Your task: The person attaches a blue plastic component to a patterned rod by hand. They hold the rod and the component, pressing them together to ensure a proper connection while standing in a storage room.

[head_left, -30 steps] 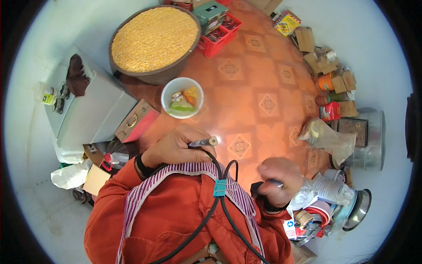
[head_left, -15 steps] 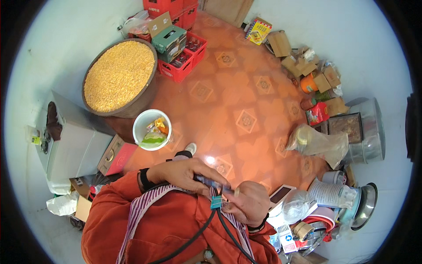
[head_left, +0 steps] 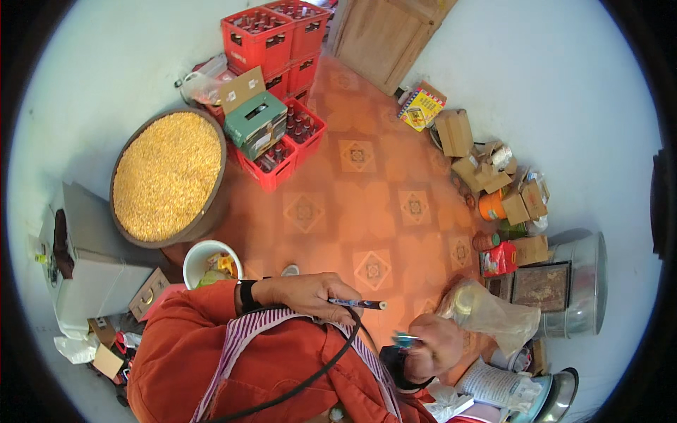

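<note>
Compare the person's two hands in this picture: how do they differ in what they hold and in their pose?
The left hand grips a slim dark pen-like tool that sticks out sideways toward the right hand; the right hand is closed around something small and bluish that I cannot make out. The left hand lies flat across the chest, with a black band at its wrist; the right hand sits lower, bunched into a fist. Both come from orange sleeves.

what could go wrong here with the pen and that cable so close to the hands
The black cable loops across the chest right under the left hand, so it could snag the thin dark pen held there. The right hand pinches a small teal item in a fingertip grip; it might slip onto the orange tiled floor.
</note>
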Available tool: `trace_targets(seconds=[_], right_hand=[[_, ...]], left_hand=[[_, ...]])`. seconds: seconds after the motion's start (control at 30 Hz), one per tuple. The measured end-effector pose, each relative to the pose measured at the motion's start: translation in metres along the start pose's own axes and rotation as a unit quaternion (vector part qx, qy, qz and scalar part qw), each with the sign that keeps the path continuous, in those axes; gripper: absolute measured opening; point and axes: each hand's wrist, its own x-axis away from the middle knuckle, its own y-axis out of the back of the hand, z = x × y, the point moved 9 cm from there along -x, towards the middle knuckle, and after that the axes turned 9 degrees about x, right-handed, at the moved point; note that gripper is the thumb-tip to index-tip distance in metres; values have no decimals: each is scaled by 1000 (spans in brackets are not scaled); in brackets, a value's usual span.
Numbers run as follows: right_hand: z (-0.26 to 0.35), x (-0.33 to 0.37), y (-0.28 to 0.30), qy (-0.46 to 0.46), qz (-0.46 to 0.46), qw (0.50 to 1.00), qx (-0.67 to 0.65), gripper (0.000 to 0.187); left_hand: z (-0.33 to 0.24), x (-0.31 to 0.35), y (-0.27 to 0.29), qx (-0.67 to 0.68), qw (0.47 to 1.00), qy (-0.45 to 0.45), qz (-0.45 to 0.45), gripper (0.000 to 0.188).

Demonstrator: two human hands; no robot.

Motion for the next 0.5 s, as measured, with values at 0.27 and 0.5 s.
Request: trace_targets(seconds=[0.27, 0.5], right_hand=[[-221, -50, -16, -233, -190, 866, -400, 21], [-381, -156, -12, -184, -135, 728, -646, 24]], left_hand=[[33, -92, 120, 59, 989, 128, -51, 17], [58, -203, 221, 81, 987, 92, -101, 16]])
